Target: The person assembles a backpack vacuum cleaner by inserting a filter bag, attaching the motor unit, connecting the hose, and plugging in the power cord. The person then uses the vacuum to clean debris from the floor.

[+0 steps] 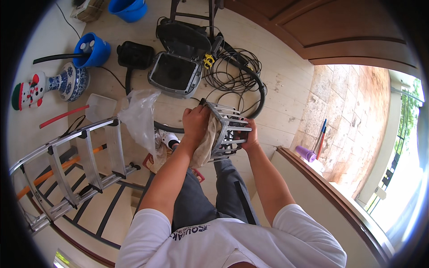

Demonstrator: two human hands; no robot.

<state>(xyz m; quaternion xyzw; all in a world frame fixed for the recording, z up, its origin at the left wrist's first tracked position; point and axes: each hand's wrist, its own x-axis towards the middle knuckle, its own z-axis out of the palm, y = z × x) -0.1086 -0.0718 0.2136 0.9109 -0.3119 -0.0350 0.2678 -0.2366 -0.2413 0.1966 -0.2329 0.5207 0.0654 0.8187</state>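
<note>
In front of my body I hold a grey slatted cage (230, 120), tilted on its side, with dark parts showing between its bars. My left hand (195, 123) grips its rim on the left, where a beige cloth (208, 145) hangs down against the cage. My right hand (251, 135) is closed round the bars at the other end; some of its fingers are hidden. Beyond my hands, a grey and black tub (175, 73) stands on the floor with its hinged lid (184, 36) raised. Clear plastic sheeting (138, 111) lies left of my left hand.
A black hose (260, 96) and coiled cable (232, 71) spread over the floor. An aluminium ladder (87, 161) is at left, near a blue and white vase (73, 82) and blue bucket (99, 50). A purple bottle (305, 153) lies by the right ledge (321, 190).
</note>
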